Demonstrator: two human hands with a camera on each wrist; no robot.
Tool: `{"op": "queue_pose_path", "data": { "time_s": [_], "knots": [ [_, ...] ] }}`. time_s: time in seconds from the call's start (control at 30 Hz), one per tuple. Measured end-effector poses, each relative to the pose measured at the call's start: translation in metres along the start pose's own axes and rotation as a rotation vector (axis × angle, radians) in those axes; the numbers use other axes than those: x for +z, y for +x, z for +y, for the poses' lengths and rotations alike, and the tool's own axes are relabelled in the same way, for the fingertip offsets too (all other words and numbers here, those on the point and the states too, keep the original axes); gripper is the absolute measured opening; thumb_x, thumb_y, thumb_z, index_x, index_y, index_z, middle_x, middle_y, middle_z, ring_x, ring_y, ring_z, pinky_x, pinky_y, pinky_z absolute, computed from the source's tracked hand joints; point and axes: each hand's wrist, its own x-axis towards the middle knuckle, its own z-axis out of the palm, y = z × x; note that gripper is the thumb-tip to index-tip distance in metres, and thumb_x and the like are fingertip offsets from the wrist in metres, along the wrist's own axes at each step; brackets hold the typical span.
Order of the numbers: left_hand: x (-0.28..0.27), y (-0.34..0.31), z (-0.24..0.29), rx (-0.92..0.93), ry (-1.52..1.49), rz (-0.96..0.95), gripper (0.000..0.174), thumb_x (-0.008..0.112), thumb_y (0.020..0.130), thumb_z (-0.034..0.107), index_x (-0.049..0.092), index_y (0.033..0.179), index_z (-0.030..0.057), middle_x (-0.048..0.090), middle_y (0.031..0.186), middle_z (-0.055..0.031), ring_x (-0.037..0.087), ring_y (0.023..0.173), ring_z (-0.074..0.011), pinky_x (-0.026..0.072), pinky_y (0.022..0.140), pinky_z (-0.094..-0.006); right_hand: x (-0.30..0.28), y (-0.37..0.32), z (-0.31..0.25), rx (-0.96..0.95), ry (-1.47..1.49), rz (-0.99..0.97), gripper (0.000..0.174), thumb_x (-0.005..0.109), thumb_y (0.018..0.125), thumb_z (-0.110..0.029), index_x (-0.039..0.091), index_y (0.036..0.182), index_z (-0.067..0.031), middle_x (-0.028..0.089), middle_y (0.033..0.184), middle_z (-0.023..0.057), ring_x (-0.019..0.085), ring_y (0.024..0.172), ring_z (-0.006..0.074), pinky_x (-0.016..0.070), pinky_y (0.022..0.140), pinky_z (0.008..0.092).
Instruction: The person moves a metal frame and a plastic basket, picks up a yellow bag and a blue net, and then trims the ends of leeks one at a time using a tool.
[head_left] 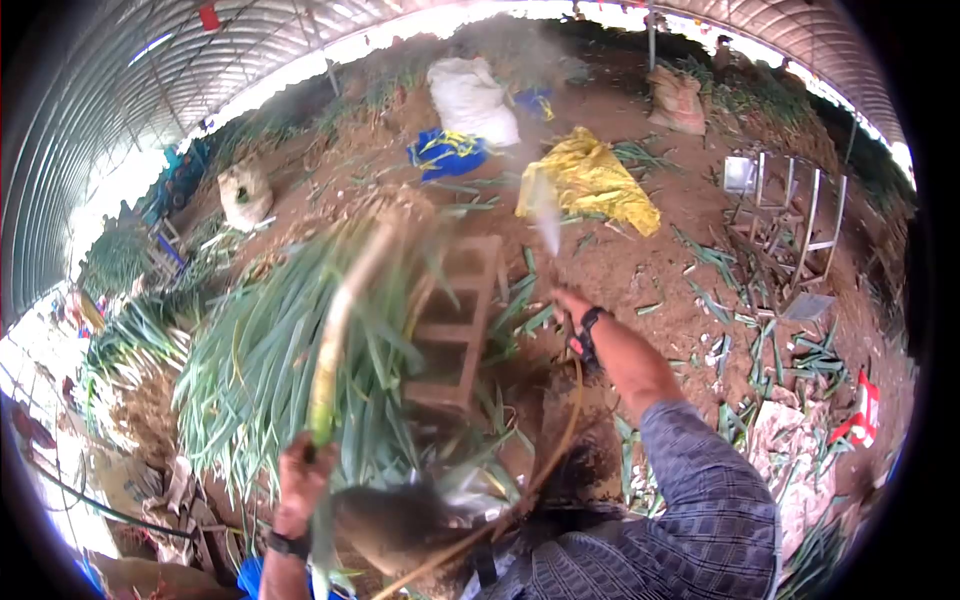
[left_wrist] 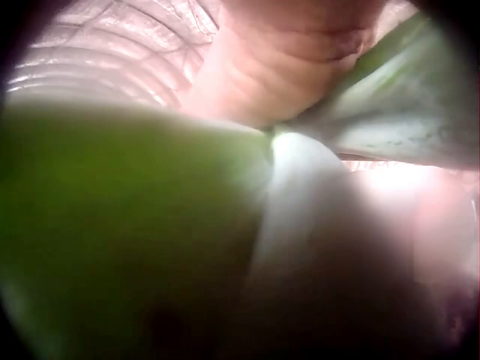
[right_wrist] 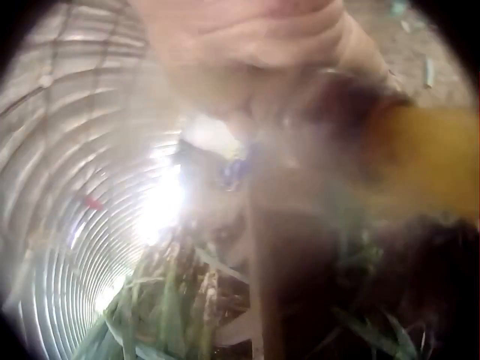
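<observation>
Left hand: the left hand [head_left: 303, 478] has its fingers closed round the green part of a leek [head_left: 330, 365]; pale stem raised over the leafy pile [head_left: 285, 345]
Right hand: the right hand [head_left: 571, 303] clasps the yellowish hose [head_left: 574, 405] near its end; spray [head_left: 546, 212] beyond
Frame: slatted frame [head_left: 490, 300] beside the pile
Ground: yellow sack [head_left: 590, 183] on soil
</observation>
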Motion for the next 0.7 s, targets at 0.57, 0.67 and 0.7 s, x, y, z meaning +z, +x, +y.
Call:
{"op": "queue_pose_path", "data": {
  "time_s": [0.57,0.67,0.7],
  "knots": [
    [0.095,0.165,-0.106,0.367,0.701,0.03,0.024,0.055,0.093,0.025,0.061,0.092,0.0018,0.06,0.072,-0.0243,0.061,0.069,-0.0426,0.0467,0.058,-0.0454,0.053,0.003,0.051,0.338,-0.233,-0.282,0.032,0.066,0.088,-0.043,0.055,0.083,-0.0138,0.052,0.064,-0.0041,0.042,0.049,0.0071,0.0312,0.039,0.0237],
    [0.1,0.178,-0.05,0.144,0.858,-0.005,0.026,0.055,0.092,0.028,0.058,0.101,0.0041,0.063,0.079,-0.0244,0.062,0.077,-0.045,0.0486,0.064,-0.0504,0.031,0.04,0.061,0.217,-0.163,-0.112,0.032,0.062,0.09,-0.042,0.056,0.078,-0.0137,0.048,0.064,-0.0028,0.041,0.052,0.0095,0.0304,0.045,0.0256],
    [0.102,0.186,-0.059,0.133,0.895,-0.018,0.027,0.056,0.092,0.029,0.057,0.103,0.0049,0.064,0.081,-0.0241,0.062,0.079,-0.0446,0.0489,0.067,-0.052,0.019,0.055,0.067,0.152,-0.123,-0.044,0.032,0.062,0.09,-0.042,0.056,0.077,-0.0138,0.048,0.063,-0.0027,0.041,0.053,0.0098,0.0309,0.047,0.0256]
  ]
}}
